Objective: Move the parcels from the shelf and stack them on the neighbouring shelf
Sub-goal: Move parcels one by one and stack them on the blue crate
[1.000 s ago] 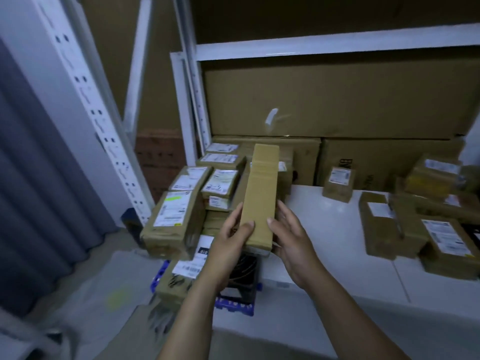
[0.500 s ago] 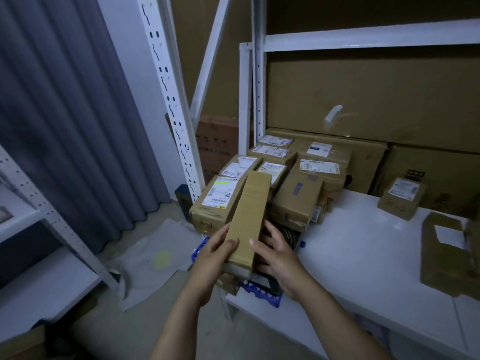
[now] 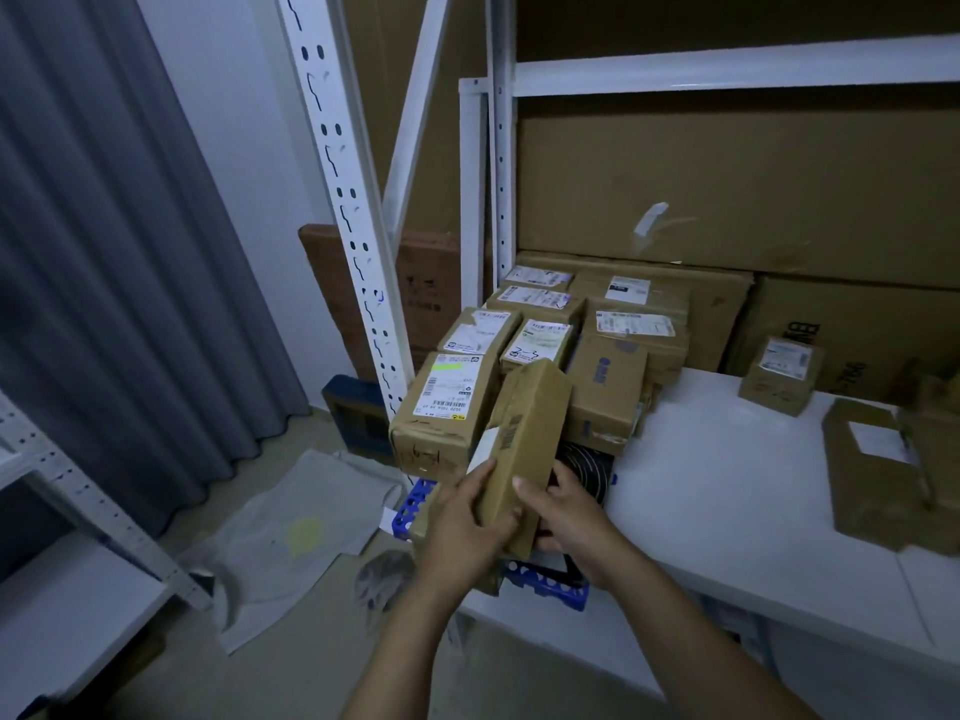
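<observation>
grip: I clasp long parcel from both sides, left hand and right hand curled round its near end, steadying its length | place: tilted above white shelf edge, just before parcel stack

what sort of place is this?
Probably a small parcel storeroom: white slotted metal shelving, a stack of labelled cardboard parcels, and big flat cartons standing behind them.
</observation>
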